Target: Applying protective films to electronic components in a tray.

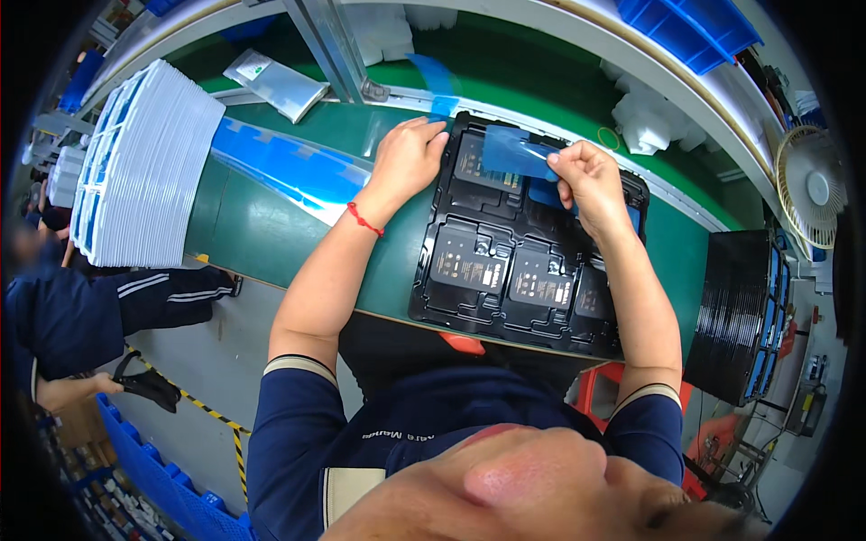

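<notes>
Between the thumb and fingers of my right hand is a piece of thin blue film, raised above a black plastic tray. Flat black battery packs with printed faces lie in the tray's compartments; some are hidden by my right hand and forearm. At the tray's far left corner, my left hand has its fingers bent together at the lower end of a curved blue film strip. A red cord bracelet is on the left wrist.
Left on the green table are a tall stack of white trays, blue film sheets and a clear plastic bag. A black tray stack stands right, below a fan. Another person is at far left.
</notes>
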Available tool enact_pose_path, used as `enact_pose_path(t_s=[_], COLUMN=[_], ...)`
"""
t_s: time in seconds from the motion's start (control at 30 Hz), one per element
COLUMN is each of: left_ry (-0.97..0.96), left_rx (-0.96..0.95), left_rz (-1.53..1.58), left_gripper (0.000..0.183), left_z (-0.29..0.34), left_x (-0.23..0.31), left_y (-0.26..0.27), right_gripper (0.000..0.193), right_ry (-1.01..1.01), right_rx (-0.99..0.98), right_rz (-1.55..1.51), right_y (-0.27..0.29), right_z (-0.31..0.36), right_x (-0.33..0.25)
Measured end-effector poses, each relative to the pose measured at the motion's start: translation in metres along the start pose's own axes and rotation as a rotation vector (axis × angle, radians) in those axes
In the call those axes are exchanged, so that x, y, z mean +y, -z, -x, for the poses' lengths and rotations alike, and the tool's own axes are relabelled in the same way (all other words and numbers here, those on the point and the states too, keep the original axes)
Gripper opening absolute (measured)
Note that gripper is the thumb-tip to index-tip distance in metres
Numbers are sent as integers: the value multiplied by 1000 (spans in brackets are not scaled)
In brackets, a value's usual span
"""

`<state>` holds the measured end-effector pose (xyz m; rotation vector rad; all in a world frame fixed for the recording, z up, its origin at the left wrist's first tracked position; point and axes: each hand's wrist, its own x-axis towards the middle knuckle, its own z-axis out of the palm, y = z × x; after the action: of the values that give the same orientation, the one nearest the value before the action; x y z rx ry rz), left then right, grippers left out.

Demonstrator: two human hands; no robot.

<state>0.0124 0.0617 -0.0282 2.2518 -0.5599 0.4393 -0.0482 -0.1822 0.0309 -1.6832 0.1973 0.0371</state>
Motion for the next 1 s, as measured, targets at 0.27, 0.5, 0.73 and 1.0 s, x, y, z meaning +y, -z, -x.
enact_pose_path(t_s=[0.27,0.5,0.73,1.0], left_ry=[15,18,18,21], left_rx=[-57,-53,-68,-49], left_rz=[-21,0,6,-4], left_gripper=[25,26,27,27], left_z=[11,10,9,9], left_x=[14,17,17,17], left_y=[-3,0,0,0], right_gripper=[13,12,15,14], right_ry=[-37,-48,-34,-42], right_rx=[33,1,-2,-10], right_rz=[11,15,51,49], right_y=[-29,-29,-30,-31], right_z=[1,3,1,2], right_x=[19,19,21,20])
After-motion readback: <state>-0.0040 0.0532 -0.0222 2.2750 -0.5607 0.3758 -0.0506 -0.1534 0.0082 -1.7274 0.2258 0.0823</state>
